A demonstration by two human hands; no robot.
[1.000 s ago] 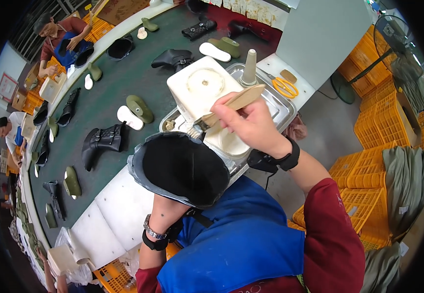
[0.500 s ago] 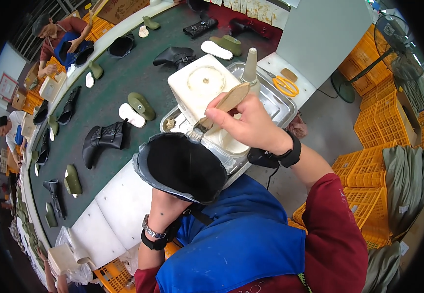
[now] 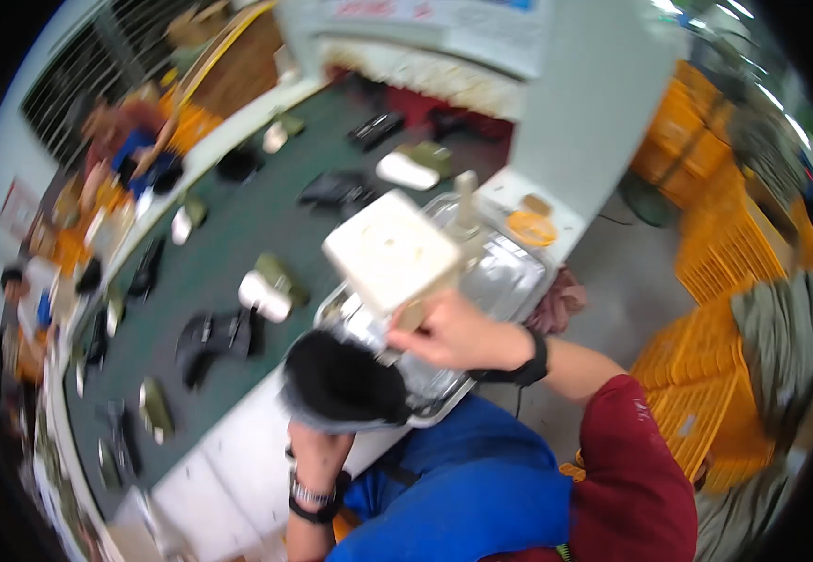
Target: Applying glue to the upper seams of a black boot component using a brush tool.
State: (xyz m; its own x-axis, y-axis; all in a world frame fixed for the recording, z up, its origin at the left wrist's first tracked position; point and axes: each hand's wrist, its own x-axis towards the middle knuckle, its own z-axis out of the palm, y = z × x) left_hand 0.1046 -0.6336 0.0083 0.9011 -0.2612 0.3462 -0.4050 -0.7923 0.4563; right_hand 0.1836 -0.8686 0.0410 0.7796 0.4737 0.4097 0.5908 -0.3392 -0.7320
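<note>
Below its opening, my left hand (image 3: pixel 317 451) grips a black boot upper (image 3: pixel 346 382); the dark lining and pale grey rim face up. My fingers there are partly hidden under the boot. In my right hand (image 3: pixel 458 332) is a wooden-handled brush (image 3: pixel 411 317), pinched near the boot's far right rim. Blur keeps me from telling whether the bristles touch the rim. Just beyond that hand, a white square container (image 3: pixel 392 245) stands in a metal tray (image 3: pixel 519 276). A pale cone-shaped bottle (image 3: pixel 465 211) stands behind it.
On the green conveyor (image 3: pixel 238 225) lie black boots (image 3: pixel 214 342), green shoe lasts (image 3: pixel 155 410) and white insoles (image 3: pixel 264 297). Orange-handled scissors (image 3: pixel 531 228) rest by the grey post. Yellow crates (image 3: pixel 697 375) stand at right. A co-worker (image 3: pixel 135 140) sits across the belt.
The head view has shifted and blurred, so the bench appears lower. My right hand has come down with the brush, near the boot rim. Both hands keep their hold.
</note>
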